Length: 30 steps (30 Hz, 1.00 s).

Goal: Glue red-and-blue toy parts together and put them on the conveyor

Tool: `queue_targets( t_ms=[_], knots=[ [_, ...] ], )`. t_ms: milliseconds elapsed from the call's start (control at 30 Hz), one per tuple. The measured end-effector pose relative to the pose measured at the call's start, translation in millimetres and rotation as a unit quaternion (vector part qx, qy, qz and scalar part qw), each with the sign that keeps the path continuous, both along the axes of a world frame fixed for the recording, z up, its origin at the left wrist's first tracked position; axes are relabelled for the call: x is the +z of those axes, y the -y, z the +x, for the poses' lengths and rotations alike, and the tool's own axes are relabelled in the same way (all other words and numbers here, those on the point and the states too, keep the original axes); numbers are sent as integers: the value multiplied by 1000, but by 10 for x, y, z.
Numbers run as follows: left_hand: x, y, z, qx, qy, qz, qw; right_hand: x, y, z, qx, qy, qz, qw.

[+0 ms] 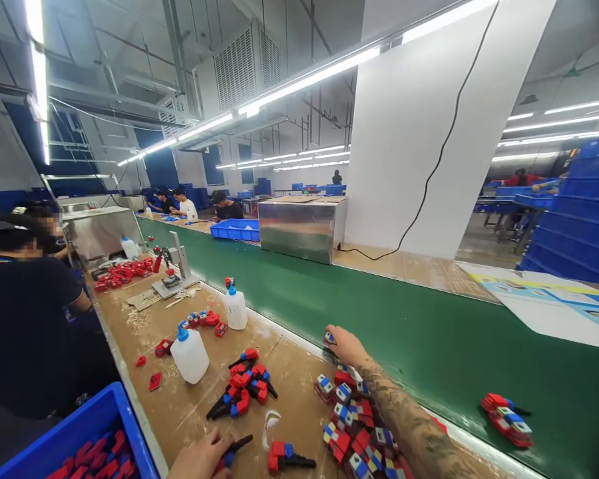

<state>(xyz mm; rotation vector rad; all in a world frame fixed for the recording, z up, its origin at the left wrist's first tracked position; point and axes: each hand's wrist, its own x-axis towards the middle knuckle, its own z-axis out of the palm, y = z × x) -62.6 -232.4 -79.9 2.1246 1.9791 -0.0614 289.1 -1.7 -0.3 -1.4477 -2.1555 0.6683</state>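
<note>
My right hand (348, 346) reaches over the near edge of the green conveyor belt, fingers closed on a small plastic piece (329, 338) with white and blue faces. Below that forearm is a heap of red, white and blue plastic blocks (352, 412). At the bottom edge, my left hand (203, 458) curls around a plastic part with a black rod (240, 444); the palm is cut off by the frame. Another red-and-blue part with a black rod (287, 458) lies just right of it. Farther up the bench is a pile of similar rod parts (244, 382).
Two white bottles with blue caps, one nearer (190, 356) and one by the belt (236, 309), stand on the bench. A blue crate (124, 416) is at lower left. One assembled red piece (509, 419) rides the green belt (429, 326). A co-worker (24, 319) sits left.
</note>
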Motion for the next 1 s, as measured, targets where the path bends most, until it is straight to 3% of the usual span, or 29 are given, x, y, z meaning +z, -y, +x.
queue_targets(
  t_ms=[67, 133, 167, 233, 300, 367, 433, 533, 633, 700, 767, 833, 933, 1000],
  knots=[
    [-39, 36, -21, 9, 86, 45, 995, 73, 243, 151, 18, -55, 24, 998],
    [-85, 69, 29, 51, 222, 90, 969, 186, 608, 356, 39, -114, 45, 992],
    [-102, 78, 90, 86, 303, 110, 943, 248, 826, 469, 47, -140, 53, 988],
    [-108, 84, 285, 168, 459, 134, 862, 354, 1294, 695, 56, -175, 64, 981],
    [-76, 88, 556, 225, 567, 114, 784, 395, 1747, 896, 49, -204, 65, 976],
    [-15, 121, 866, 229, 640, 41, 732, 341, 2141, 1061, 14, -251, 44, 967],
    [64, 203, 1181, 180, 707, -69, 681, 193, 2478, 1187, -58, -324, 9, 944],
    [193, 409, 1615, 80, 774, -203, 594, -140, 2959, 1312, -178, -468, -52, 864],
    [286, 605, 1976, 11, 789, -292, 541, -470, 3485, 1386, -226, -610, -122, 749],
    [304, 674, 2162, 0, 783, -348, 516, -636, 3838, 1428, -245, -656, -150, 698],
    [288, 688, 2302, 14, 762, -394, 514, -746, 4147, 1463, -275, -668, -155, 674],
    [259, 670, 2404, 31, 727, -412, 549, -797, 4377, 1484, -297, -669, -154, 663],
    [228, 625, 2514, 34, 661, -340, 668, -791, 4556, 1484, -302, -681, -158, 648],
    [222, 604, 2565, 22, 614, -269, 742, -770, 4584, 1478, -308, -701, -166, 622]
  ],
)
